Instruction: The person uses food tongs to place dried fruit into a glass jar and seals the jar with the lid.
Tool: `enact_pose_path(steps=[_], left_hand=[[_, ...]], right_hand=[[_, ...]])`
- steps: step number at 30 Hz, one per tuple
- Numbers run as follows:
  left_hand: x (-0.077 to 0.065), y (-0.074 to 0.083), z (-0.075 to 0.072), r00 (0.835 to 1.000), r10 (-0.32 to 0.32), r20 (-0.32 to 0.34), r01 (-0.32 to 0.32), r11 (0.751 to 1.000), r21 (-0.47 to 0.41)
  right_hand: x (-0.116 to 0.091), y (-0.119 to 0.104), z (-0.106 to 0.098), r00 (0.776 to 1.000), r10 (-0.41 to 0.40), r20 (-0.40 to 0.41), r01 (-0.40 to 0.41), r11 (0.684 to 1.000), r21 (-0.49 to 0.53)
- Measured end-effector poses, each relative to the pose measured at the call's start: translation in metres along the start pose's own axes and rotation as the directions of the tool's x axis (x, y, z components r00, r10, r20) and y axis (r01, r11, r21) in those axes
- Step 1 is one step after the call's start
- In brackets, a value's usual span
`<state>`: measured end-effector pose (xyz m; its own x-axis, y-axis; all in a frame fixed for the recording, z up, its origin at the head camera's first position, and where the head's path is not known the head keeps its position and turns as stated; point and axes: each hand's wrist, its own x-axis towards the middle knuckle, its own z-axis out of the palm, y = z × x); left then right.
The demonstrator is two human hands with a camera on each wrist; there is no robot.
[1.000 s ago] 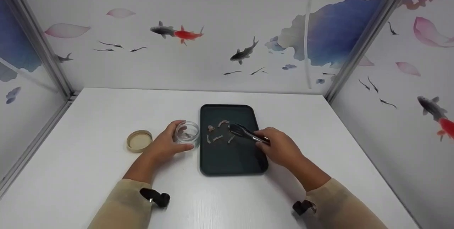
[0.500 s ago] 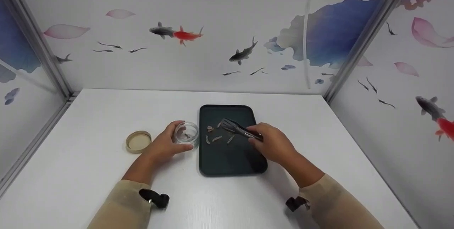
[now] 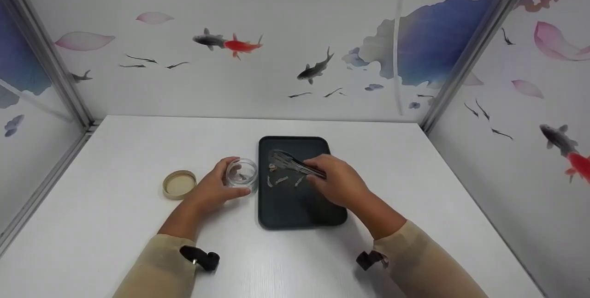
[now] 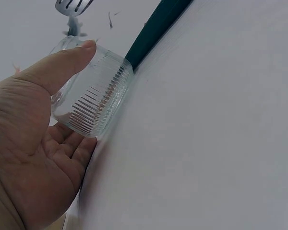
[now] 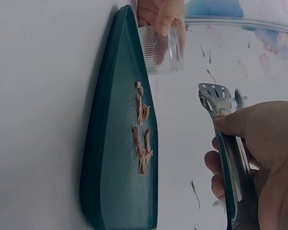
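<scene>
My left hand holds a clear glass jar with fingers and thumb at its sides; the jar stands beside the tray, and some small bits show inside. With my right hand I grip metal tongs, whose slotted tips hang above the tray's far left part. Something small and brownish may be between the tips, but I cannot tell. Several small dried brown pieces lie on the dark green tray, shrivelled and strip-like.
A round tan lid lies on the white table, left of my left hand. Printed wall panels with fish and petals close off the back and sides.
My right hand has moved left with the tongs, from the middle of the tray toward the jar. One piece near the tongs no longer shows on the tray. The left hand and jar stay put.
</scene>
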<state>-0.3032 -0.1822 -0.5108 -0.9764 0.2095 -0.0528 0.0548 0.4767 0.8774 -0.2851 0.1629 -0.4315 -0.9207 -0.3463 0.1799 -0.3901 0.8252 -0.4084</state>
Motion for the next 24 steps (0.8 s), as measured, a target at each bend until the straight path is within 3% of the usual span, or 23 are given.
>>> enact_pose_path(steps=[8, 24], left_hand=[[0.0, 0.001, -0.001, 1.0, -0.009, -0.004, 0.009, 1.0, 0.02], [-0.001, 0.002, -0.002, 1.0, -0.006, 0.003, 0.006, 1.0, 0.027]], right_hand=[[0.008, -0.014, 0.005, 0.998, -0.064, -0.024, 0.065, 0.997, 0.028], [0.024, -0.04, 0.022, 0.998, -0.063, 0.022, 0.061, 0.995, 0.083]])
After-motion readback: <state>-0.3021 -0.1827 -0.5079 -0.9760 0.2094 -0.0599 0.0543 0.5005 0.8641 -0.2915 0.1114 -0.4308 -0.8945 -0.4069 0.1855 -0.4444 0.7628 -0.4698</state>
